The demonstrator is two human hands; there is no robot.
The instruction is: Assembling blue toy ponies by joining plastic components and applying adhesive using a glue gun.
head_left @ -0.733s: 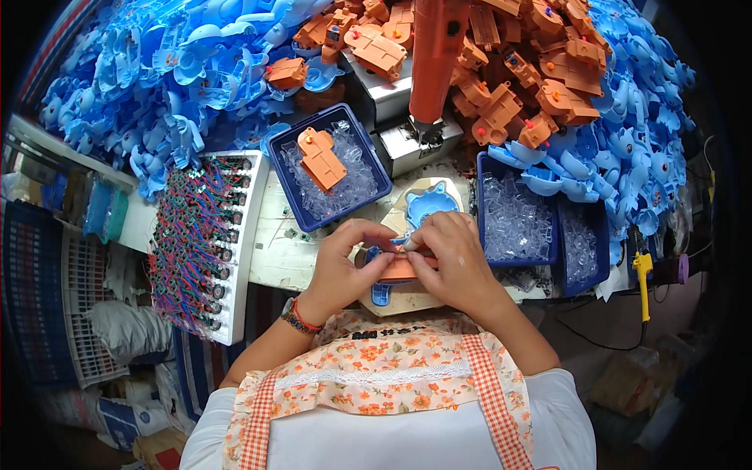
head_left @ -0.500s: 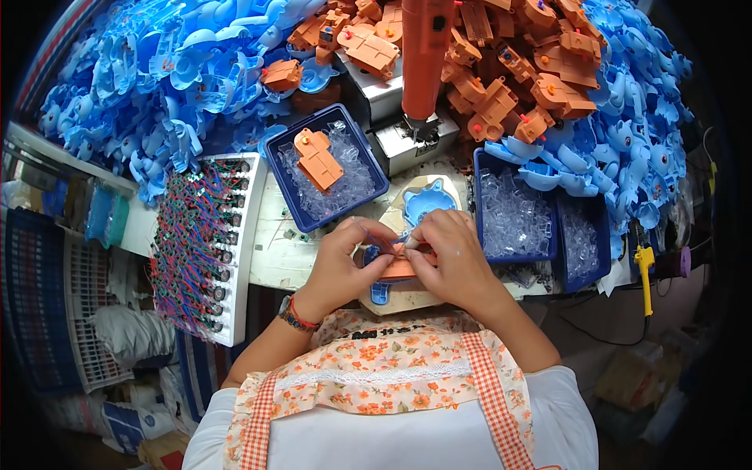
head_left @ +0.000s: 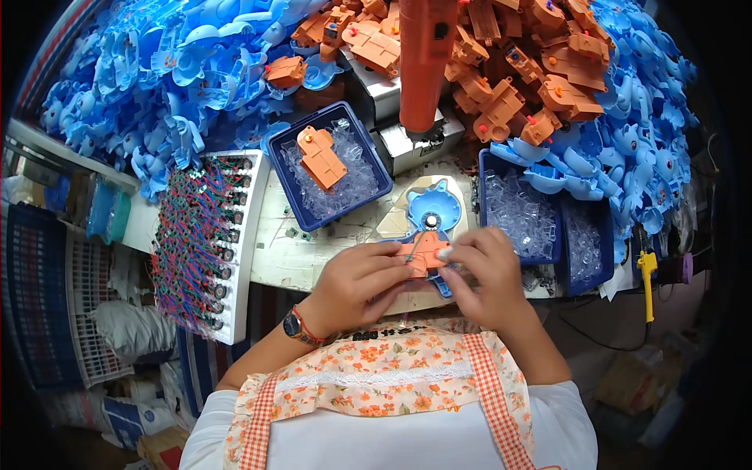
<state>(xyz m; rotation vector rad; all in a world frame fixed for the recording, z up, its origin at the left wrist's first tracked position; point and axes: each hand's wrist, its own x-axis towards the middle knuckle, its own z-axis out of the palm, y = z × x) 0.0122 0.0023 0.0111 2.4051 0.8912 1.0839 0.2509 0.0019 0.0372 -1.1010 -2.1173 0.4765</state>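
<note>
An orange plastic case (head_left: 425,252) lies over a light-blue animal-shaped shell (head_left: 435,205), which sits in a pale block (head_left: 398,222). My left hand (head_left: 359,283) is closed on the case's left edge, fingers pressed against it. On the opposite edge, my right hand (head_left: 492,278) grips the case between thumb and fingers; something whitish shows at a fingertip, too small to name. A small round silvery part (head_left: 432,222) rests at the neck of the shell, and a thin green wire runs from near it across the case. My fingers hide the case's ends.
Blue tubs (head_left: 292,140) (head_left: 554,257) hold transparent plastic pieces; an orange case lies on the left one. A white tray (head_left: 252,235) carries wired parts. Blue shells (head_left: 157,86) and orange cases (head_left: 501,106) are heaped behind. An orange column (head_left: 427,70) hangs centrally. A yellow-handled tool (head_left: 647,274) hangs right.
Both hands have spread apart, the right moving right and nearer. More of the orange case and the blue shell shows, and the round silvery part has come into view at the shell's neck.
</note>
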